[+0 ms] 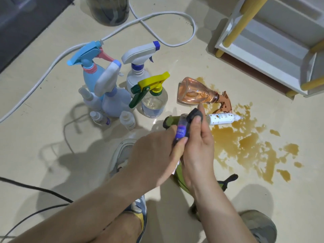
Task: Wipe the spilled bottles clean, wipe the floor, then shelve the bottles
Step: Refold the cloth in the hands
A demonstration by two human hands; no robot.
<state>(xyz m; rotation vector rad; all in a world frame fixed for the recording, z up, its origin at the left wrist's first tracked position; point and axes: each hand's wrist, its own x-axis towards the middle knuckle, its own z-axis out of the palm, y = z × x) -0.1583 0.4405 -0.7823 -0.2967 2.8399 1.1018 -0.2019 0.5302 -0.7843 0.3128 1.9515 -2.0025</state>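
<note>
Amber-brown spill (245, 142) blotches the cream floor (35, 137) at 3 o'clock. Peach-pink bottle (194, 92), copper trigger (226, 102); white bottle (221, 118) speckled brown. At 10 o'clock, pale blue sprayer (91, 76) with pink trigger (107, 56), and a clear bottle (154, 104) topped yellow and dark green. White shelf (263, 67), yellow poles (245, 20).

A home floor: spray bottles (140, 71), white shelf (273, 50), power cable (157, 16).

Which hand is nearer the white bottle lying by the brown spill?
Right. The right hand sits just left of the white bottle, thumb near its base; the left hand is farther left, beyond the small purple-labelled bottle both hands hold.
</note>
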